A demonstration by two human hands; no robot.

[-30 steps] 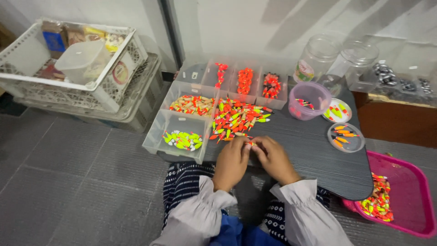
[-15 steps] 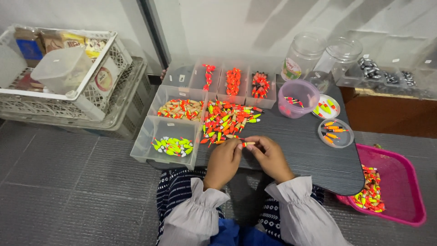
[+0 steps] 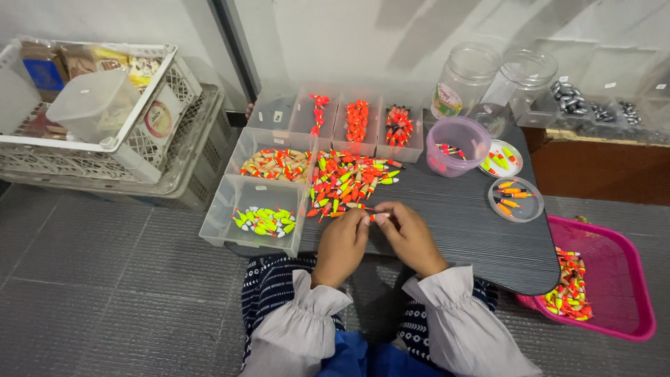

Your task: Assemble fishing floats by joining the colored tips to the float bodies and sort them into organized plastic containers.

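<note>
Centre frame, my left hand (image 3: pixel 341 244) and right hand (image 3: pixel 408 237) both pinch one small float (image 3: pixel 370 217); I'd keep fingertips close, steady, above the table (image 3: pixel 474 230).

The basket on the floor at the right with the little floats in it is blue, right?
Not quite. The basket on the floor at the right does hold little floats, but it is pink, not blue. The head view shows it beside the dark table, where both hands, left hand and right hand, pinch a small float together.
</note>
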